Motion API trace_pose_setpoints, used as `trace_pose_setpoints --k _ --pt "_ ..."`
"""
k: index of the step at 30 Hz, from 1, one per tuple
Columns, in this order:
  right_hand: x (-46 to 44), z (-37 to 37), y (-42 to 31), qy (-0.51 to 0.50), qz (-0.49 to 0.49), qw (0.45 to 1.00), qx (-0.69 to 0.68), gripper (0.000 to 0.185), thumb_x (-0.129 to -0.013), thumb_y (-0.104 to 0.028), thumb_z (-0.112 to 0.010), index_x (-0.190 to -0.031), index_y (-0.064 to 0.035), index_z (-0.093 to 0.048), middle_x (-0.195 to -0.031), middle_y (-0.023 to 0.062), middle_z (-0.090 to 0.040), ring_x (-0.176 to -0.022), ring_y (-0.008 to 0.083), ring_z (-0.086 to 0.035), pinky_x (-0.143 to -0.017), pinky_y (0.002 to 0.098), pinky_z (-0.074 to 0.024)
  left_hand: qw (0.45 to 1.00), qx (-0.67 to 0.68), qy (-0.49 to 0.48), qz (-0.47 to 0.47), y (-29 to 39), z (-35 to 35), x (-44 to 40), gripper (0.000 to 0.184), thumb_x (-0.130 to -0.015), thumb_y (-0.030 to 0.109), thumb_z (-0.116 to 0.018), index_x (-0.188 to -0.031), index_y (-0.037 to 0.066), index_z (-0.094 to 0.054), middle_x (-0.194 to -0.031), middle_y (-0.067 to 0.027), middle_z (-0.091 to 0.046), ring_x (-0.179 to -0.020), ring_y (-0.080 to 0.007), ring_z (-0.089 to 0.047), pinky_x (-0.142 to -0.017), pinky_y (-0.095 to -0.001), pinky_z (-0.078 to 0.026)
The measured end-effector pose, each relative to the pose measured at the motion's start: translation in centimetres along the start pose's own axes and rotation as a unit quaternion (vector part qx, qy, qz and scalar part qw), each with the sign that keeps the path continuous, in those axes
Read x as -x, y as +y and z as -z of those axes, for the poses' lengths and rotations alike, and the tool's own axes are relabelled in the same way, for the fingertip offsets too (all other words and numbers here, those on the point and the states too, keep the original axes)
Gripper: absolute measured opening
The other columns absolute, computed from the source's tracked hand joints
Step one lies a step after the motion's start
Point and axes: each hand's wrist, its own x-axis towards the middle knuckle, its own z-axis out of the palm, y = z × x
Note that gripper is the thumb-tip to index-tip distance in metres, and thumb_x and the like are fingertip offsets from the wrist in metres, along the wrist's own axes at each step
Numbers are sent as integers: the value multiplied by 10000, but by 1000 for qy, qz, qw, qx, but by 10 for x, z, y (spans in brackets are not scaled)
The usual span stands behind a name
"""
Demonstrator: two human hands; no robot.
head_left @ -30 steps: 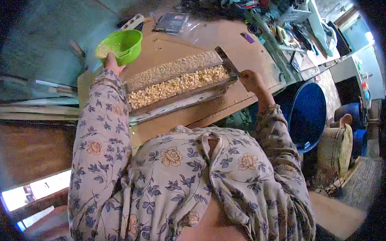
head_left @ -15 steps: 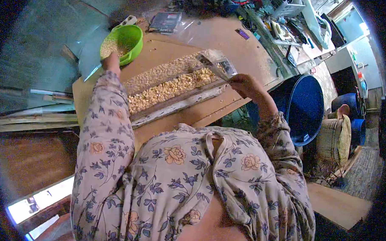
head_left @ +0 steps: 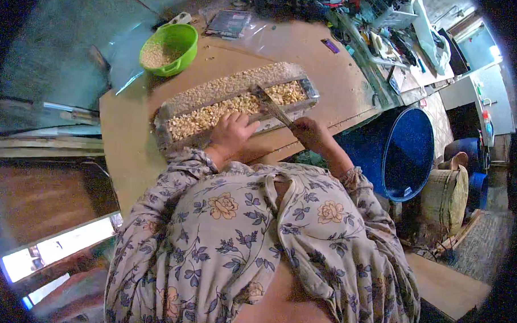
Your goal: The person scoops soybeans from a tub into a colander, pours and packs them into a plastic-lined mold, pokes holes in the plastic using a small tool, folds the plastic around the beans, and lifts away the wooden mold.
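A long tray [head_left: 311, 89] lies across the board table, holding two rows of pale, grain-like pieces [head_left: 206, 116], with a divider between them. My left hand [head_left: 233, 134] is over the tray's near edge, fingers somewhat spread and touching the near row; nothing shows in it. My right hand [head_left: 313, 135] is closed around a flat, narrow tool [head_left: 273, 109], whose far end rests over the near row. Beyond the tray's left end stands a green bowl [head_left: 185, 57] with pale pieces inside, away from both hands.
The board table [head_left: 130, 157] bears a flat dark case [head_left: 228, 24] and a purple item [head_left: 331, 45] at the back. A large blue barrel [head_left: 408, 154] and a woven sack [head_left: 444, 193] stand at the right. Clutter covers the back right bench [head_left: 397, 89].
My left hand has let go of the green bowl, which now stands on the table, and has moved to the tray. My right hand has brought the tool leftward over the near row.
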Motion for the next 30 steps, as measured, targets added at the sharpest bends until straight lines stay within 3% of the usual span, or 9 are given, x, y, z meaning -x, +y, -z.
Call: trace_pose_setpoints --k 7,9,13,16,20,22,26,27,30 --pt "6 7 43 75 -41 994 -74 119 -807 -134 -564 -874 -36 -575 -580 -25 -467 -456 54 -392 -387 221 -306 1000 10 -9 14 1 4 6 158 -736 179 -516 -865 173 -606 -761 -49 -500 -811 -228 -505 -717 -355 -408" --pt "14 17 17 78 -143 977 -137 133 -807 -112 -555 -899 -17 -565 -577 -30 -465 -447 51 -386 -385 212 -297 999 19 -11 25 0 4 9 156 -731 169 -533 -869 161 -605 -776 -53 -510 -827 -230 -504 -726 -369 -406" --pt "13 14 28 107 -118 953 -258 174 -817 -109 -541 -942 12 -540 -593 -21 -477 -430 58 -373 -379 206 -278 993 87 -42 63 -8 16 17 168 -716 152 -554 -877 153 -604 -775 -61 -514 -794 -237 -517 -712 -361 -423" --pt "12 12 33 79 -138 954 -255 182 -820 -127 -541 -943 7 -542 -598 -15 -475 -431 65 -377 -379 208 -278 983 151 -5 106 -22 18 33 196 -698 133 -563 -892 123 -595 -794 -68 -526 -771 -256 -533 -692 -357 -439" --pt "11 -7 6 75 -153 933 -317 174 -820 -133 -542 -930 2 -545 -607 -14 -466 -438 70 -380 -384 211 -280 957 122 47 258 -40 31 61 208 -705 118 -554 -908 81 -573 -880 -67 -545 -809 -282 -543 -694 -375 -447" --pt "6 -21 5 35 -123 929 -348 134 -823 -140 -532 -877 -18 -542 -623 3 -498 -471 95 -443 -411 243 -375 952 62 96 283 -50 44 71 248 -696 128 -568 -941 86 -573 -955 -75 -522 -836 -272 -540 -703 -373 -450" --pt "-6 -52 -26 -53 -133 929 -340 151 -828 -144 -527 -860 4 -532 -623 18 -501 -476 110 -456 -424 261 -395 925 -80 154 338 -59 53 95 481 -686 169 -592 -1142 90 -462 -1136 -174 -420 -1067 -326 -418 -887 -398 -353" --pt "-12 -64 -21 -60 -119 949 -284 181 -831 -150 -526 -873 27 -527 -612 28 -503 -484 120 -471 -419 270 -399 916 -40 155 368 -62 49 103 578 -699 224 -599 -1206 60 -375 -1193 -217 -374 -1138 -353 -342 -934 -414 -297" --pt "-11 -92 -53 -85 -128 933 -325 119 -845 -111 -496 -890 -3 -513 -634 18 -474 -476 108 -431 -421 251 -358 869 110 180 447 -79 26 123 611 -711 249 -602 -1216 23 -343 -1199 -218 -384 -1122 -357 -364 -927 -419 -307"
